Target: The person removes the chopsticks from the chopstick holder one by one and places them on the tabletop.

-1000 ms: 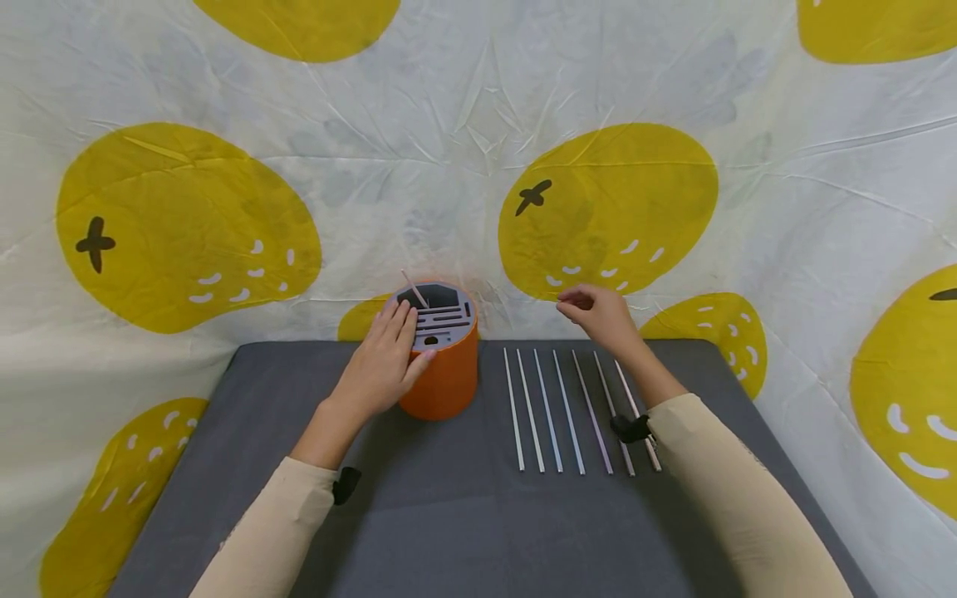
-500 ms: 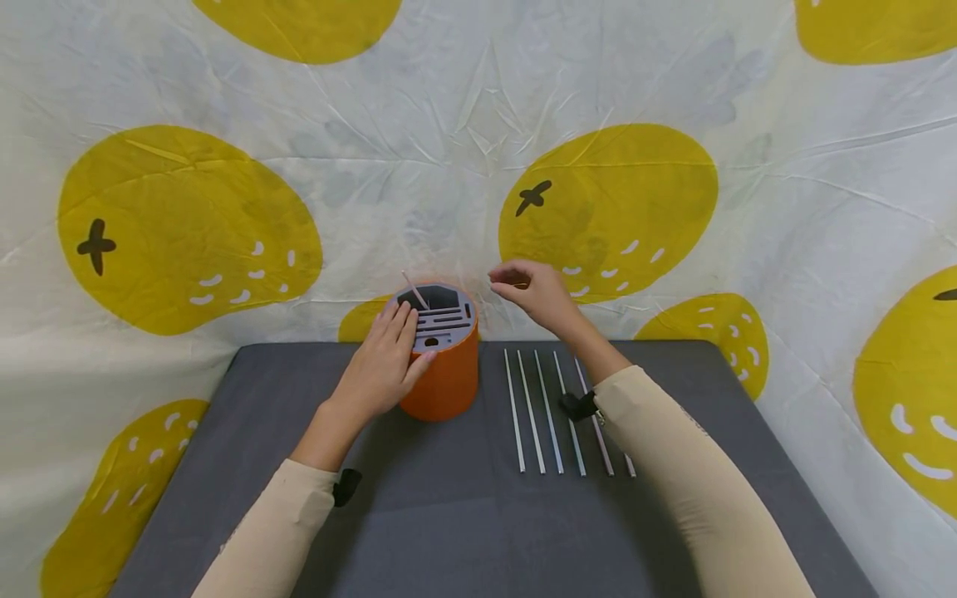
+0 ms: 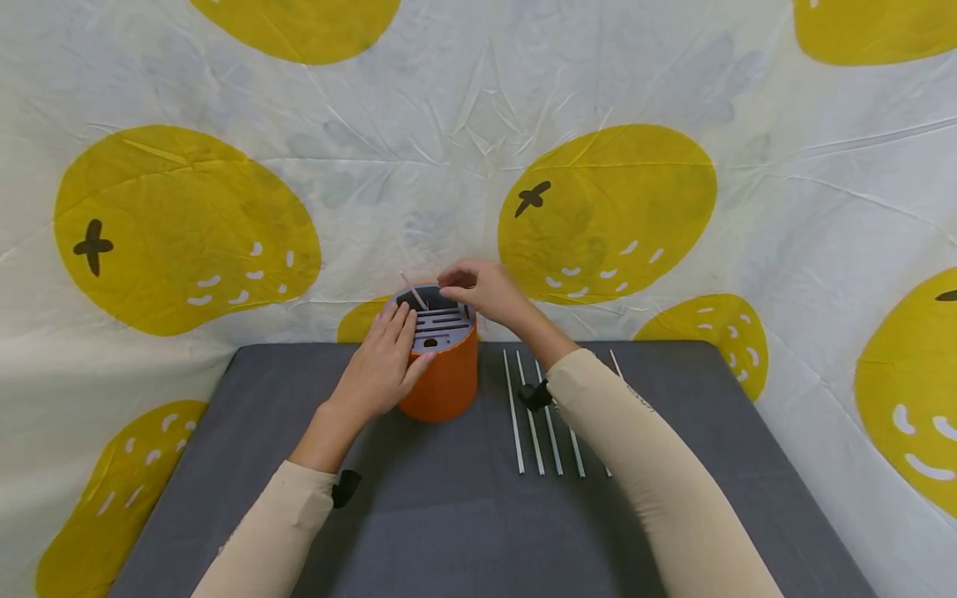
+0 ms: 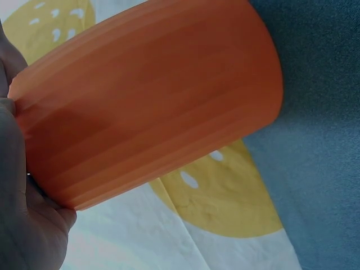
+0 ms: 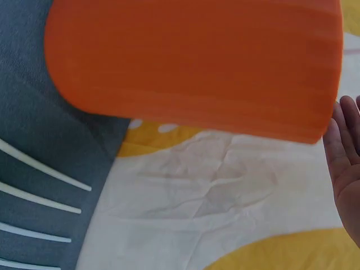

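An orange cylindrical desk organizer (image 3: 441, 390) with a grey slotted top (image 3: 444, 336) stands near the table's back edge. My left hand (image 3: 374, 365) rests on its left side, straight fingers lying across the top and the thumb along the front rim. A thin pale pink stick (image 3: 411, 288) leans up out of the large rear opening. Over the right of that opening is my right hand (image 3: 482, 291), fingers loosely bent, with nothing seen between them. In the right wrist view its fingers (image 5: 350, 126) show beside the organizer's rim.
Several thin pale sticks (image 3: 514, 415) lie in a row on the dark grey table (image 3: 434, 515), right of the organizer. My right forearm (image 3: 635, 465) covers part of them. Behind hangs a white cloth (image 3: 419, 124) with yellow fruit shapes.
My right hand has moved left, from above the row of sticks to over the organizer's opening. The left hand and the leaning stick have stayed in place.
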